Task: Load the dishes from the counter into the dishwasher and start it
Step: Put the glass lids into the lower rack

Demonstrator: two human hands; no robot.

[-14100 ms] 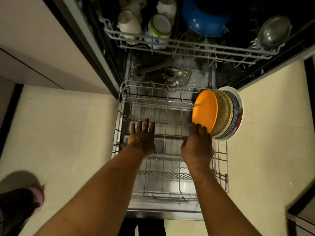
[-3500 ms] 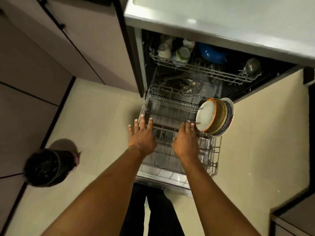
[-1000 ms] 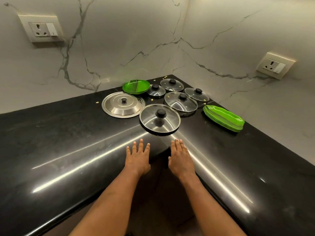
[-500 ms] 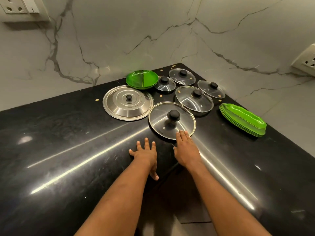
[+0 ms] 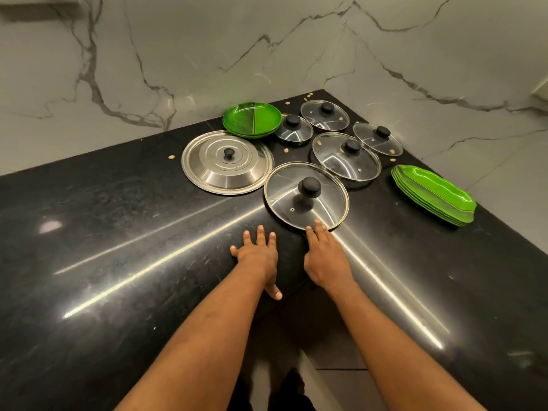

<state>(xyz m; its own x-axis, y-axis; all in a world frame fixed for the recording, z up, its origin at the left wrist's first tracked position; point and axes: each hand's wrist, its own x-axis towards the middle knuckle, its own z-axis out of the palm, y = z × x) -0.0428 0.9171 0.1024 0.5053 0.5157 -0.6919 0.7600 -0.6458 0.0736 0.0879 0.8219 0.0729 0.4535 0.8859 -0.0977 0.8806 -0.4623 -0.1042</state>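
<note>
Dishes lie in the corner of a black counter (image 5: 118, 262). Nearest me is a large glass lid (image 5: 281, 194) with a black knob. The straight fingertips of my right hand (image 5: 324, 256) reach its near rim. My left hand (image 5: 258, 256) lies flat on the counter just left of it, holding nothing. Behind are a big steel lid (image 5: 227, 161), a second large glass lid (image 5: 346, 155), three small glass lids (image 5: 293, 127) (image 5: 324, 114) (image 5: 377, 138), stacked round green plates (image 5: 252, 119) and a stack of long green trays (image 5: 434, 194). The dishwasher is out of view.
Marble walls (image 5: 178, 54) close the corner behind the dishes. Food crumbs (image 5: 171, 157) are scattered among the lids. The counter's inner edge runs below my wrists, with the floor (image 5: 323, 387) beneath.
I left the dishwasher and turned toward the counter. Over the last second both hands moved forward across the counter, and my right fingertips reached the near glass lid's rim.
</note>
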